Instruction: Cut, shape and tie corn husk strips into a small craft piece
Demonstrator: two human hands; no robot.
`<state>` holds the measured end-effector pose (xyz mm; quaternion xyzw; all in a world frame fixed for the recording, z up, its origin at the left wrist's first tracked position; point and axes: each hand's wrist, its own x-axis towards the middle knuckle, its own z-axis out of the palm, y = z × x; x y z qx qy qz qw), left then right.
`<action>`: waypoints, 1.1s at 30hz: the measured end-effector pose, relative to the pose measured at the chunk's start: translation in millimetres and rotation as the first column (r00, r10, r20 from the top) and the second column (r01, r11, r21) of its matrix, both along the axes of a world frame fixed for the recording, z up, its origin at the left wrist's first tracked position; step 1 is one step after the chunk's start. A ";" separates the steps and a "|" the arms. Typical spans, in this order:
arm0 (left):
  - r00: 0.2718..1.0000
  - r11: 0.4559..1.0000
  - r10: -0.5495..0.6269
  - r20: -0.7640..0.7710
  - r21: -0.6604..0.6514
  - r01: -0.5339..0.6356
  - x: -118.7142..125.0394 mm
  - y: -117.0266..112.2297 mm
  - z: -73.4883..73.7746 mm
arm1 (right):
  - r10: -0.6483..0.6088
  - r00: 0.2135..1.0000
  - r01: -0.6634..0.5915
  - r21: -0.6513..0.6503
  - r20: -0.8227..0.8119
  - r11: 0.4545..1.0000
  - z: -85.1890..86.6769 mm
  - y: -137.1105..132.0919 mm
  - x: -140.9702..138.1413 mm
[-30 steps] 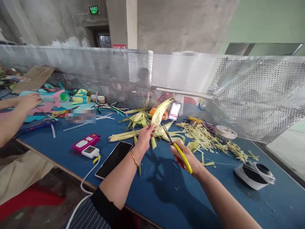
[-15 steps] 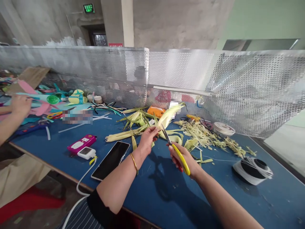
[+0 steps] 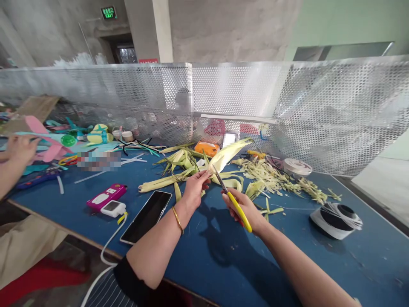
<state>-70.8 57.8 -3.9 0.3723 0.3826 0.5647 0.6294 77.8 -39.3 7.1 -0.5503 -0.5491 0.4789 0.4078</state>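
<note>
My left hand [image 3: 195, 187] pinches the near end of a pale corn husk [image 3: 230, 152], which reaches up and away to the right. Wrapped round yellow-handled scissors [image 3: 239, 209], my right hand [image 3: 244, 209] brings their blades to the husk's base beside my left fingertips. Whether the blades are cutting into it I cannot tell. More green and pale corn husks [image 3: 166, 182] lie on the blue table [image 3: 191, 251] beyond and left of my left hand. A heap of shredded husk trimmings [image 3: 271, 175] spreads behind my right hand.
A dark phone [image 3: 147, 216] and a magenta power bank [image 3: 108, 198] lie left of my left forearm. At right stands a spool of white thread [image 3: 336, 220]. A perforated metal screen [image 3: 236, 91] borders the table's back. Another person's hand [image 3: 21, 149] is at far left among coloured pieces.
The scissor handles have closed somewhat, with the red one now mostly hidden. The blades stay at the husk's base, and the view has shifted slightly.
</note>
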 end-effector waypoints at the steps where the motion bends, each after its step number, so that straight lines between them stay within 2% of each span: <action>1: 1.000 1.000 -0.001 0.012 -0.001 0.001 -0.2 -0.9 0.8 | 0.000 1.000 0.000 0.006 -0.002 1.000 -0.4 -0.4 -0.2; 8: 0.999 1.000 -0.013 0.034 -0.021 0.014 0.4 -5.6 4.7 | 0.025 0.999 -0.026 0.029 0.033 0.999 2.3 -3.3 0.1; 15: 0.993 0.990 0.110 0.042 0.079 -0.114 4.4 -3.5 1.3 | 0.033 0.998 -0.036 0.051 0.052 0.998 -0.3 -1.0 -1.7; 20: 0.986 0.982 0.157 0.057 0.098 -0.162 4.1 -0.9 -0.8 | 0.026 1.000 -0.025 -0.042 0.013 0.999 1.5 -5.6 -10.0; 26: 0.981 0.965 0.186 -0.061 0.201 -0.170 7.0 -3.6 -0.7 | 0.006 1.000 -0.006 -0.095 0.006 0.995 -1.0 -4.7 -8.9; 33: 0.967 0.947 0.225 -0.121 0.259 -0.188 8.6 -4.1 -1.6 | -0.022 0.994 0.021 0.017 0.108 1.000 -12.8 4.4 -2.8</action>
